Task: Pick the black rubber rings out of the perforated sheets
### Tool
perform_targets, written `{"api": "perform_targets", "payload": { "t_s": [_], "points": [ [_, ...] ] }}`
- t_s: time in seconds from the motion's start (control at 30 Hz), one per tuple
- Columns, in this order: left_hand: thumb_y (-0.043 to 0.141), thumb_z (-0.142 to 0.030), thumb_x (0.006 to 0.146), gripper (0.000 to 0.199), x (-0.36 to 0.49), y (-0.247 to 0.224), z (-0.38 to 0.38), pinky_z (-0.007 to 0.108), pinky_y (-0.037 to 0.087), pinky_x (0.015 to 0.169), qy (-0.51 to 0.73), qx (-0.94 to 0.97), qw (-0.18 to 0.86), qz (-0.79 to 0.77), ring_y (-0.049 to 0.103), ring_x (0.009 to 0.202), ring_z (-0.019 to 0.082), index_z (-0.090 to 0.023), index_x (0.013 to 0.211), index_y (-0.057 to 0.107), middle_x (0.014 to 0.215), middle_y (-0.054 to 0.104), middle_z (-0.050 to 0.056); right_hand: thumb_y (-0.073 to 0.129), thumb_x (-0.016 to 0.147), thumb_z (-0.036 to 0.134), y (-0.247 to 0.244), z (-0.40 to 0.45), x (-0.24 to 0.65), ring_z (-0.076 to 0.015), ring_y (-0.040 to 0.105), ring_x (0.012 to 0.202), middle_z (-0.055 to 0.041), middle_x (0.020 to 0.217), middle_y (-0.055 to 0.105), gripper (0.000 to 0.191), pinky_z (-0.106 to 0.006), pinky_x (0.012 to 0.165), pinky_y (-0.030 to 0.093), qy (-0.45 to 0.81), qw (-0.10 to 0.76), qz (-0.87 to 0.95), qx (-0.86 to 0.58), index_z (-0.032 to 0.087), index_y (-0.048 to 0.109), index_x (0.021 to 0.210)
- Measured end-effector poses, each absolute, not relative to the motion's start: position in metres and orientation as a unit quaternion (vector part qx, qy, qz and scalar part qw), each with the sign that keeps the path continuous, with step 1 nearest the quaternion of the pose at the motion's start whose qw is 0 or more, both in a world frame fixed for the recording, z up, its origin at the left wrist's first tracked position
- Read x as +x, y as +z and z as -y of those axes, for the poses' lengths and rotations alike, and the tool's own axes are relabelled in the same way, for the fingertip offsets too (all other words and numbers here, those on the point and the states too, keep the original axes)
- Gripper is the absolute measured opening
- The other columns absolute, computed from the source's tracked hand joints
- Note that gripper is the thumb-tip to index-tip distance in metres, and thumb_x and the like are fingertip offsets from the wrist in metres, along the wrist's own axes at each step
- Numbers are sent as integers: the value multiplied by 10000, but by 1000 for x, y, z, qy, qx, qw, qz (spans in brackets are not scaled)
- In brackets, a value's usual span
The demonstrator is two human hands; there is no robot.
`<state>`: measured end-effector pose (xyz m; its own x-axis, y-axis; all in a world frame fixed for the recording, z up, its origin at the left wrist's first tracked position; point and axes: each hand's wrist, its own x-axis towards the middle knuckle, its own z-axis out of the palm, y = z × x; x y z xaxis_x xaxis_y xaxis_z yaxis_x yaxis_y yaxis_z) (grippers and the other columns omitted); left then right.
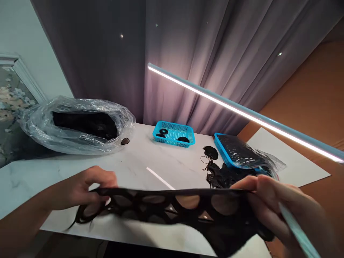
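A strip of black sheet material [166, 204] with rows of round holes stretches between my two hands above the white table. My left hand [91, 190] pinches its left end, where a loose loop hangs down. At the right, my right hand [279, 208] grips the other end, and a pale, slim tool [298, 233] lies against that hand, its far end out of frame. The lower right part of the black sheet hangs toward the bottom edge.
A clear plastic bag [120, 111] with black material stands at the left, a dark disc [125, 141] beside it. One blue basket [174, 143] holds black pieces; another [223, 152] bears a bagged black stack. Black scraps [215, 173] lie near it. A lit tube [215, 98] crosses above.
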<state>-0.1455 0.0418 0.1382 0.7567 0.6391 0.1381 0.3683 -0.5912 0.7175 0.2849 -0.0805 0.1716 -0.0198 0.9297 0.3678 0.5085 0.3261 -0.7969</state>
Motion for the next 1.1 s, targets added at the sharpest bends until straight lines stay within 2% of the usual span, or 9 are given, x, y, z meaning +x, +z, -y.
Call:
{"api": "perform_targets", "payload": {
  "t_s": [0.1, 0.2, 0.3, 0.4, 0.63, 0.77, 0.9, 1.0, 1.1],
  "points": [
    [636, -394, 867, 354, -159, 144, -45, 214, 470, 556, 151, 762, 524, -349, 599, 595, 146, -191, 664, 430, 627, 572, -44, 621, 905, 385, 156, 61, 306, -154, 542, 524, -37, 620, 601, 294, -257, 448, 395, 259, 444, 669, -537, 220, 580, 665],
    [706, -445, 810, 384, -150, 131, -77, 220, 489, 544, 102, 705, 561, -421, 611, 596, 151, -195, 706, 433, 632, 589, -37, 692, 834, 416, 119, 5, 313, -130, 502, 591, -15, 691, 583, 382, -244, 531, 402, 344, 348, 704, -515, 217, 436, 631],
    [731, -568, 741, 483, -129, 102, -121, 207, 451, 455, 118, 692, 534, -471, 547, 516, 124, -207, 712, 412, 588, 529, -44, 723, 741, 518, 69, -55, 309, -104, 357, 525, 62, 556, 391, 479, -236, 496, 293, 366, 303, 690, -545, 232, 361, 610],
    [733, -629, 685, 527, -112, 71, -158, 181, 374, 379, 125, 689, 492, -517, 467, 418, 90, -207, 701, 416, 524, 460, -62, 672, 728, 631, 28, -92, 304, -101, 325, 494, 76, 510, 352, 534, -236, 487, 259, 369, 297, 674, -567, 243, 335, 583],
    [625, -511, 813, 351, -107, 38, -188, 202, 365, 365, 104, 719, 354, -588, 544, 420, 134, -209, 743, 460, 555, 497, -44, 764, 639, 577, -4, -112, 314, -178, 532, 606, 6, 606, 589, 525, -279, 590, 385, 340, 322, 637, -613, 247, 359, 589],
    [604, -326, 826, 165, -109, 46, -184, 275, 469, 521, 83, 759, 227, -605, 641, 581, 208, -204, 755, 519, 618, 549, -6, 766, 666, 533, -2, -110, 326, -235, 619, 741, -63, 754, 688, 498, -340, 704, 439, 306, 369, 603, -638, 252, 359, 603],
    [555, -153, 829, 60, -78, 57, -159, 463, 489, 873, 92, 809, 93, -573, 643, 1020, 355, -171, 844, 610, 915, 632, 134, 604, 824, 601, 11, -98, 330, -231, 659, 879, -103, 1035, 708, 405, -370, 787, 486, 294, 436, 559, -642, 256, 396, 782],
    [483, -127, 921, 213, -17, 48, -132, 451, 464, 968, 86, 883, 64, -457, 627, 1098, 308, -161, 1044, 652, 1123, 643, 150, 362, 941, 652, 19, -88, 321, -195, 642, 722, -41, 844, 687, 401, -338, 687, 507, 401, 487, 503, -591, 262, 454, 952],
    [633, -313, 935, 312, 50, 20, -109, 366, 409, 1089, 86, 936, 76, -334, 543, 1294, 252, -220, 1233, 614, 1411, 560, 97, 388, 940, 666, 15, -85, 311, -161, 547, 594, 11, 673, 577, 483, -283, 573, 449, 490, 489, 465, -551, 234, 592, 1012]
  ]
}}
